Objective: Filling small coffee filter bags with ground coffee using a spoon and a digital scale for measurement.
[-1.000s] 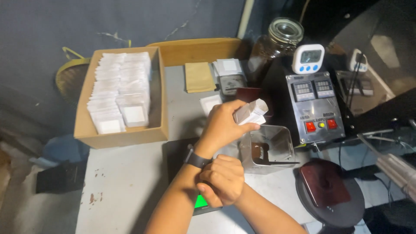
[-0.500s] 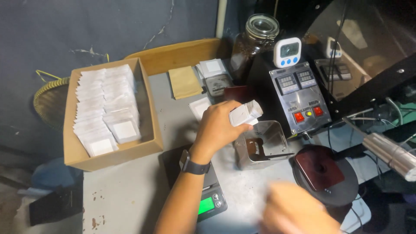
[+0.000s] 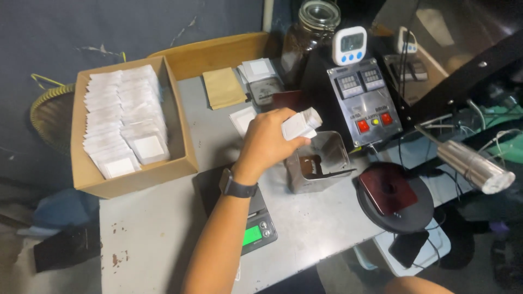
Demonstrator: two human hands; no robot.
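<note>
Gripping small white sachet [image 3: 301, 124], left hand [image 3: 267, 142] closes around it, tilts it over open metal container [image 3: 317, 162] at table [image 3: 158, 228] centre. Step judged: emptying sachet into container. Next move calls for steady tilt above opening. Right hand out of view. Scale [image 3: 256, 231] near; cardboard box [image 3: 131, 128] of white sachets left.

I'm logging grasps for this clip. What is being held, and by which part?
The left hand grips a small white packet by its lower end, over the metal container. The right hand is out of view.
</note>
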